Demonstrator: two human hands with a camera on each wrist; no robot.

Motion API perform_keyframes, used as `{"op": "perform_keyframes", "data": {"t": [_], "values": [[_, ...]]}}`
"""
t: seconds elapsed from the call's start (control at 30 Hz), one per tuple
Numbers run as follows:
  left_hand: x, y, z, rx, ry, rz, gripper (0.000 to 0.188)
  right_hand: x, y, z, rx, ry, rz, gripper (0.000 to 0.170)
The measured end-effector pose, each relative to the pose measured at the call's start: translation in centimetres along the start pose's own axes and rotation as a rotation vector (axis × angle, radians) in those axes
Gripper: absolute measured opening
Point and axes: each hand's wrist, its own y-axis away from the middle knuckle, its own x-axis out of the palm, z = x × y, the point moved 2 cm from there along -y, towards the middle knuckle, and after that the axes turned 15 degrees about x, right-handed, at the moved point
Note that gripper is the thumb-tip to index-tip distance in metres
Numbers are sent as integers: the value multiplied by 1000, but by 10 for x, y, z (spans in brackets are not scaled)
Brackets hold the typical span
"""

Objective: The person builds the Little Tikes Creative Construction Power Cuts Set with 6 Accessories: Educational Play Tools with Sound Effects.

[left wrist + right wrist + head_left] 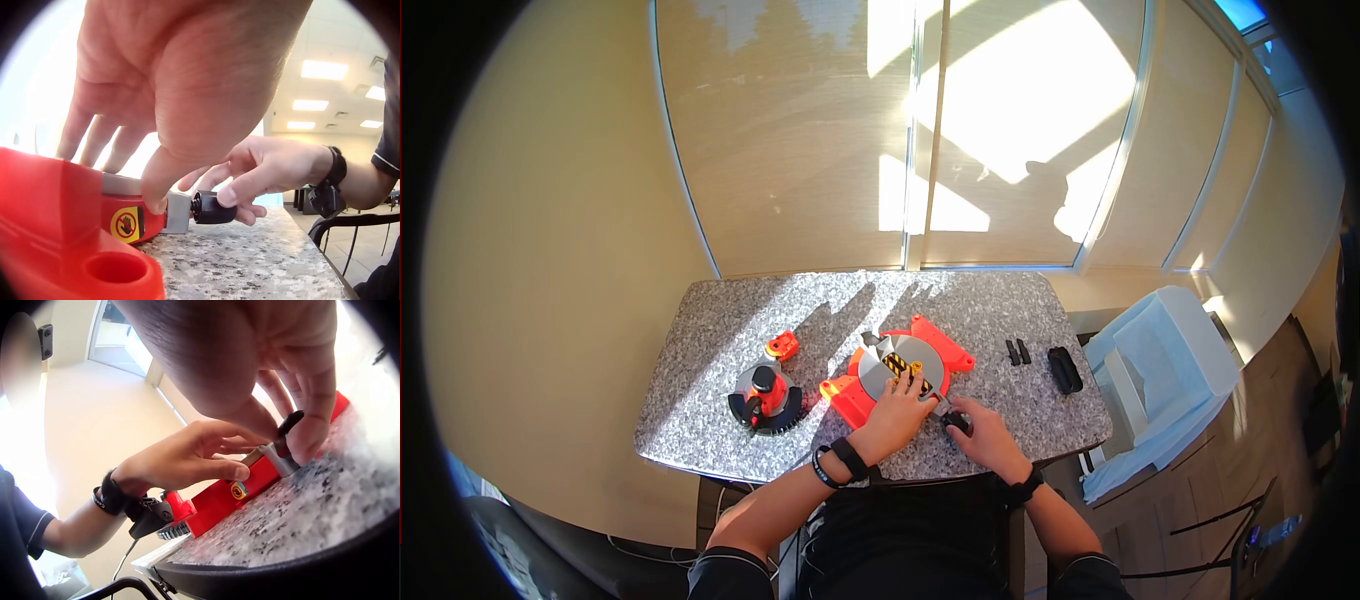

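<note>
A red toy miter saw base with a grey round turntable lies at the middle of the table. A yellow-and-black striped strip crosses the turntable. My left hand rests on the near part of the base, fingers extended over the top. In the left wrist view its thumb presses on the front side, beside a round warning sticker. My right hand pinches a black knob between thumb and fingers, at the end of a grey arm sticking out of the base.
Left of the base stands a red and black toy saw head with a toothed blade. Two small black strips and a black oblong tray lie at the right. Beside the granite-patterned table is a chair with a blue cover.
</note>
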Motion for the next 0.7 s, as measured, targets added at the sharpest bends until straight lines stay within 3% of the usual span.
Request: {"op": "perform_keyframes", "data": {"t": [0.03, 0.27, 0.33, 0.57, 0.63, 0.7], "values": [[0, 0, 0, 3, -5, 3, 46, 0, 0, 1, -62, 38, -23, 50], [3, 0, 0, 7, -32, -19, 42, 0, 2, 2, -17, -22, 2, 47], [3, 0, 0, 8, -34, -19, 40, 4, -2, -6, -133, -6, -107, 47], [7, -1, 2, 13, -38, -10, 38, -1, 1, 4, -3, -55, -36, 45], [9, -1, 2, 27, 3, -102, 28, -3, 3, 11, 33, -47, 0, 49], [7, -1, 2, 22, -25, -57, 32, 1, 1, 3, -35, -18, -47, 51]]}}
